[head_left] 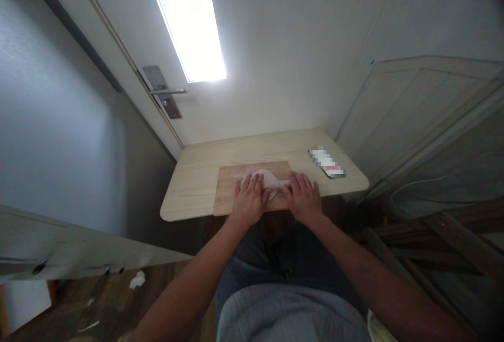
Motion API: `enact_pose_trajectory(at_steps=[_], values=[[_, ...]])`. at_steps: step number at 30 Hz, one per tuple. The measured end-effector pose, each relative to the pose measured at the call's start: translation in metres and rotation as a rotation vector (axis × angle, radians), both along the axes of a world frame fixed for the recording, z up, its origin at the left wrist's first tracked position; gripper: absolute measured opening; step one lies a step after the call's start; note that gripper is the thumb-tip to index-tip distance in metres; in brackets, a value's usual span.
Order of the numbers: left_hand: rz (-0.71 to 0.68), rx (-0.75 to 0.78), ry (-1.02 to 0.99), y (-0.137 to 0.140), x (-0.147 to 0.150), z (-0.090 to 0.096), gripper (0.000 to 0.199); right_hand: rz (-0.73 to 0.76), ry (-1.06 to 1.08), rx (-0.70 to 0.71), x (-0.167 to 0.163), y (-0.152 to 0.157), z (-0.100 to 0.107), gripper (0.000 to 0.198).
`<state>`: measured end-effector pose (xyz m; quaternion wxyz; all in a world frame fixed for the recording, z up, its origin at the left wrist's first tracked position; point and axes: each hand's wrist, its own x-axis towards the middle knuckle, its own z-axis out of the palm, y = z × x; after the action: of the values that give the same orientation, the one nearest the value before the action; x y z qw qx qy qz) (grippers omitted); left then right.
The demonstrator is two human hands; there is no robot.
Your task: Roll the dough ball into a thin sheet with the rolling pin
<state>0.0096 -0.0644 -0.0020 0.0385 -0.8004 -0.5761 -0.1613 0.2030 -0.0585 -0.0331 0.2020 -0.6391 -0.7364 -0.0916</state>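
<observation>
A flat, pale sheet of dough [268,177] lies on a wooden board [224,192], which sits at the near edge of a small light-wood table. Across the dough runs a slim, pale rolling pin [280,184]. My left hand [250,197] is over its left part, fingers curled forward on top of it and covering part of the dough. At the other end, my right hand [304,195] bends over the pin near the board's right edge. Both palms hide the pin's ends.
On the right of the table [189,174] lies a phone [327,163], its screen blurred out. Behind the table stands a door with a metal handle [169,91] and a bright glass pane [189,16]. Wooden bars [409,258] are at lower right; crumpled white paper [137,279] lies on the floor.
</observation>
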Motion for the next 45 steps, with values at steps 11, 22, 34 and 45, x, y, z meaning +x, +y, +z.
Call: enact_pose_trajectory(at_steps=[11, 22, 34, 45], values=[[-0.027, -0.030, -0.110, -0.023, -0.002, -0.001, 0.055, 0.059, 0.043, -0.028, 0.016, -0.007, 0.012, 0.034], [0.279, -0.201, -0.303, 0.060, -0.039, 0.020, 0.031, -0.008, 0.183, -0.159, 0.033, 0.001, 0.008, 0.031], [0.292, -0.574, -0.080, 0.094, -0.026, 0.037, 0.038, -0.243, 0.228, -0.183, 0.014, 0.035, 0.012, 0.028], [0.258, -0.645, -0.100, 0.116, -0.033, 0.031, 0.022, -0.208, 0.274, -0.059, 0.017, 0.075, -0.003, 0.028]])
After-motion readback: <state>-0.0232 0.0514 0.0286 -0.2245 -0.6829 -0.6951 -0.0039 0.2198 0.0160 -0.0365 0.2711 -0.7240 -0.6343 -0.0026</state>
